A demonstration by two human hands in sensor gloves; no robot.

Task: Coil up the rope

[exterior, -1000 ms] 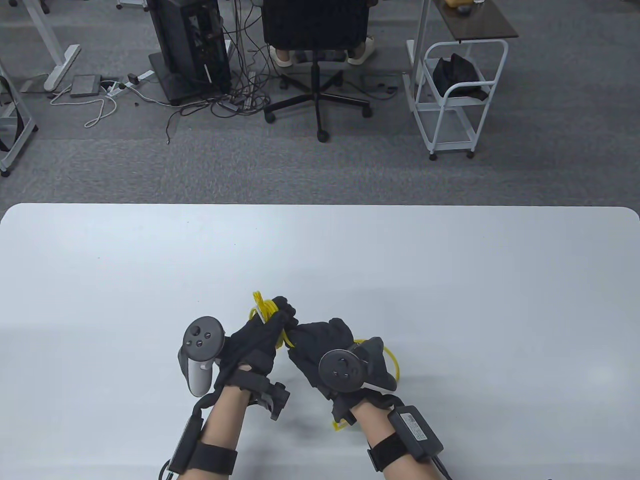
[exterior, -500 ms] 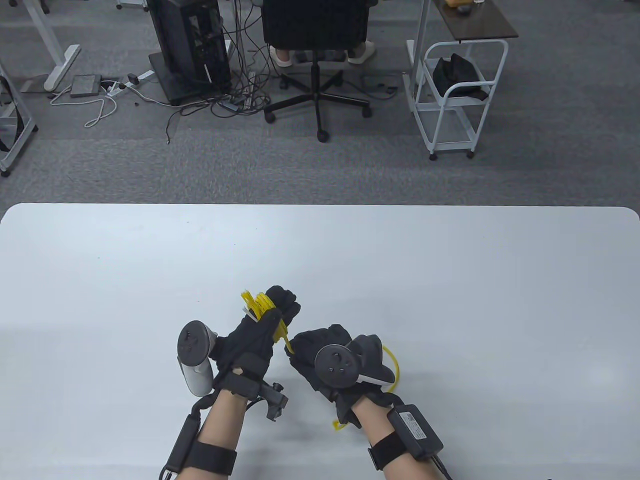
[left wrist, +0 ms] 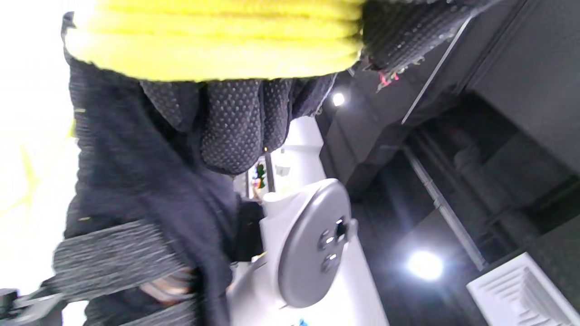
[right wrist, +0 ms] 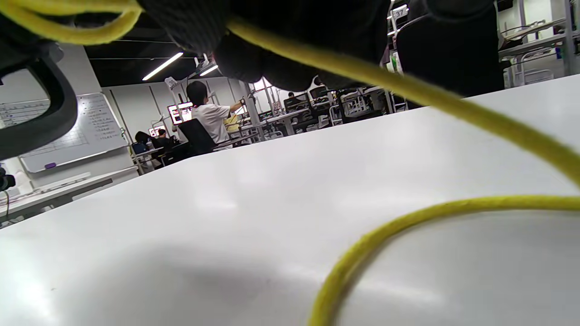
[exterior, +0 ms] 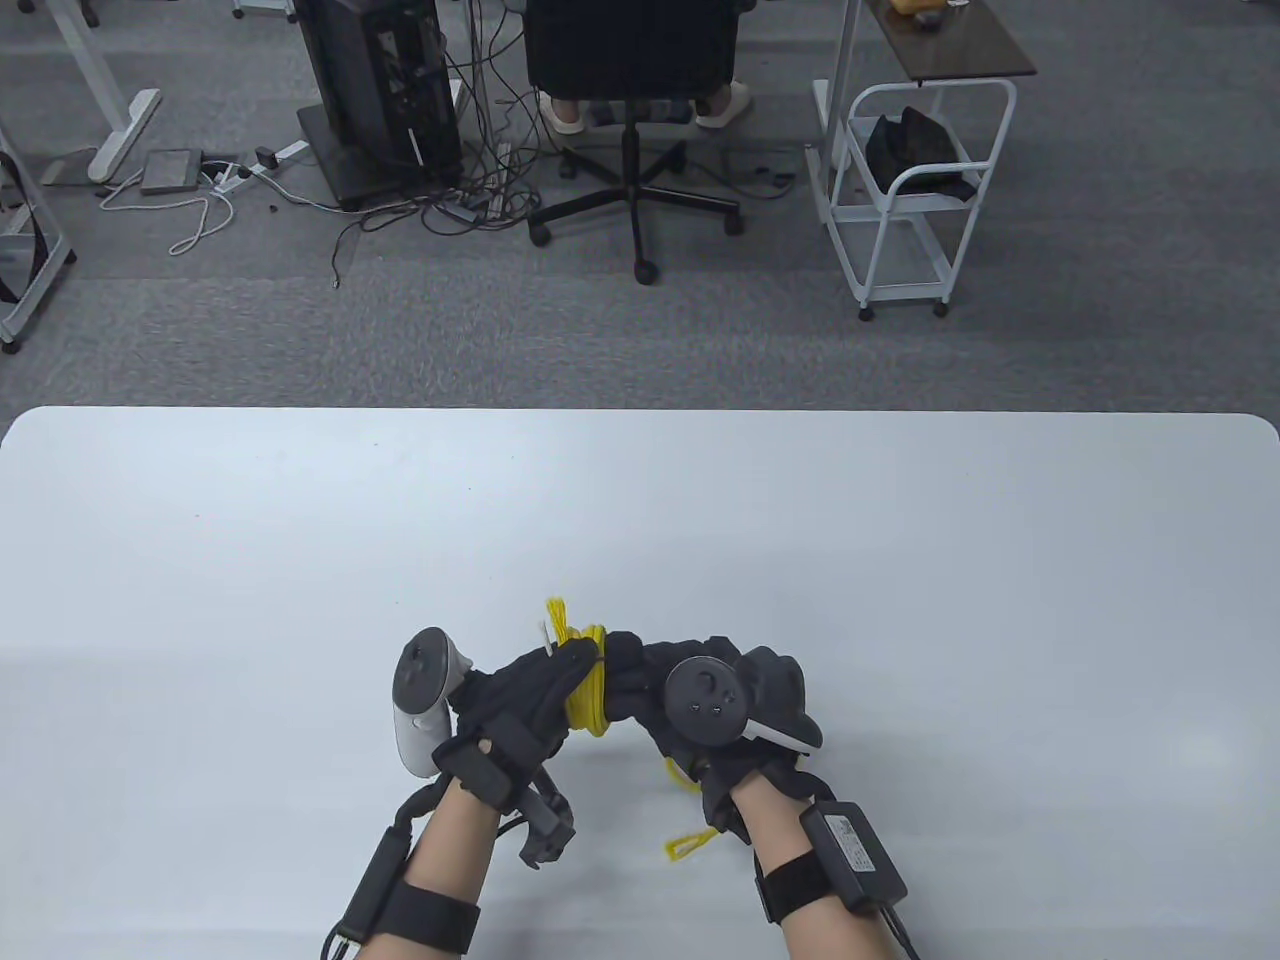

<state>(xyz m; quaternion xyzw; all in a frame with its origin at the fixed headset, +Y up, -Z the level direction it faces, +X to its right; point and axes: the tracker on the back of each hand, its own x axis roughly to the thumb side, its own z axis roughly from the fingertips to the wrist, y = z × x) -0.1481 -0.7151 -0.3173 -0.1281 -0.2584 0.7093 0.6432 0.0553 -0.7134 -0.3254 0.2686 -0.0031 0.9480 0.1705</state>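
A yellow rope (exterior: 590,690) is wound in several turns around my left hand (exterior: 545,685), which grips the bundle near the table's front middle. In the left wrist view the turns (left wrist: 217,36) lie across the gloved fingers (left wrist: 235,131). My right hand (exterior: 660,690) is pressed against the left one and holds the rope's running strand. The strand (right wrist: 408,90) leaves the right fingers and loops on the table (right wrist: 362,253). The loose tail (exterior: 690,845) lies by my right wrist.
The white table (exterior: 900,560) spreads wide on all sides of the hands. Beyond its far edge stand an office chair (exterior: 630,60), a computer tower (exterior: 380,90) with cables and a white cart (exterior: 900,190).
Both hands have shifted right and come together. The right hand moved up against the left, laying another turn over the bundle. The loose tail now lies shorter by the right wrist.
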